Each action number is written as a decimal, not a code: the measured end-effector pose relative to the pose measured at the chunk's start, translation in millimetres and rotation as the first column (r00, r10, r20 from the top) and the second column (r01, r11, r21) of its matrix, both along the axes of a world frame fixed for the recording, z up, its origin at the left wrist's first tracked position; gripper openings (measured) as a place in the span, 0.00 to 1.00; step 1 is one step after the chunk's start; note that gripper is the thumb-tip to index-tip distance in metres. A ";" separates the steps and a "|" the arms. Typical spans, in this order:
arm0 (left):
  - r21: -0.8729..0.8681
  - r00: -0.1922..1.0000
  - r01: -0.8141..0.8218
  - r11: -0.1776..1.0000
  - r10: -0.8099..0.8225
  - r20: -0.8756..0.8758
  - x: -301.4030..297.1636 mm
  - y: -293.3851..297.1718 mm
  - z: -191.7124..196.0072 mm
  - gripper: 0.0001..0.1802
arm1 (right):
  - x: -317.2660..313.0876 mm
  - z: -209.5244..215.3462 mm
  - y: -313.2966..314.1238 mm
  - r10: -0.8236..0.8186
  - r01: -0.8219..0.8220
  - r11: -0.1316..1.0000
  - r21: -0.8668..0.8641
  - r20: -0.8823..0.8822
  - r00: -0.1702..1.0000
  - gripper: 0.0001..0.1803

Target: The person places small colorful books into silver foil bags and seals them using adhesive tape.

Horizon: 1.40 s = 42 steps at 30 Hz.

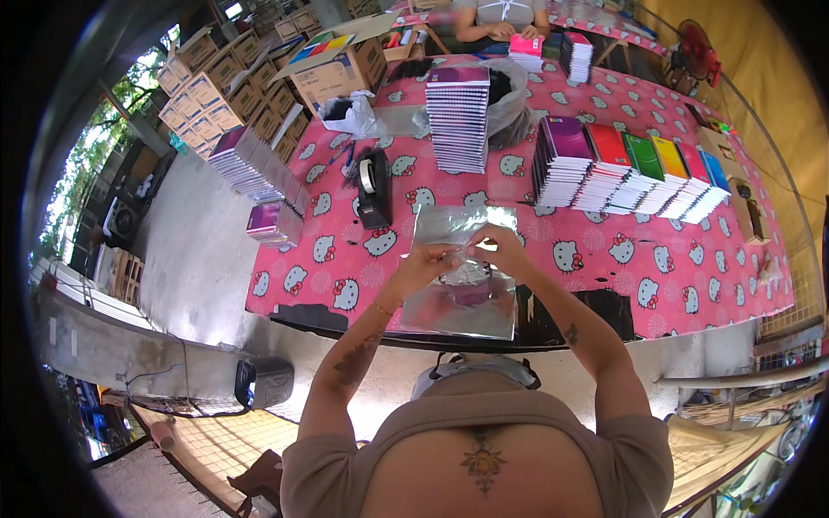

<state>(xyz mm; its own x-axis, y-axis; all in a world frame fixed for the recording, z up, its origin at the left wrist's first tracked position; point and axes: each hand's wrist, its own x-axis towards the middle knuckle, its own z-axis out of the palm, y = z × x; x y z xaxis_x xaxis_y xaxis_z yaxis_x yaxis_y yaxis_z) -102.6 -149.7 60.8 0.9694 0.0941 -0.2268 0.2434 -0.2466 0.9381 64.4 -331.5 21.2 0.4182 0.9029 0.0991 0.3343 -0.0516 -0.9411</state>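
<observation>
Both my hands meet over a shiny pile of clear plastic bags or sheets (484, 319) at the table's near edge. My left hand (429, 264) pinches a piece of clear plastic (471, 274) from the left. From the right, my right hand (503, 249) has its fingers closed on the same plastic, close to the left fingertips. Whether the plastic is a bag or a loose sheet I cannot tell. Just beyond my left hand stands a black tape dispenser (374, 194). Farther off, straight ahead, rises a tall stack of purple spiral notebooks (458, 121).
Rows of coloured notebooks (604, 173) stand at the right. More purple notebooks are piled at the left edge (275, 223). A carton (332, 82) and a white plastic bag (352, 116) lie at the far left. Across the table (570, 289), another person handles a pink notebook (525, 45).
</observation>
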 end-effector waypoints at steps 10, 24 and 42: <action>0.709 0.855 -0.119 0.696 -0.292 0.430 -23.6 -22.3 19.3 0.26 | -40.6 52.4 -37.0 0.093 -0.078 0.995 -0.063 0.272 0.958 0.47; 0.382 0.890 -0.239 0.893 0.045 0.453 -27.2 -42.6 49.8 0.10 | -57.7 31.3 -42.4 -0.114 0.045 0.976 0.215 0.324 0.939 0.23; 0.719 0.799 -0.107 0.687 -0.372 0.474 -19.8 -23.2 29.5 0.16 | -58.6 32.2 -34.7 -0.101 -0.049 0.977 0.207 0.653 0.750 0.09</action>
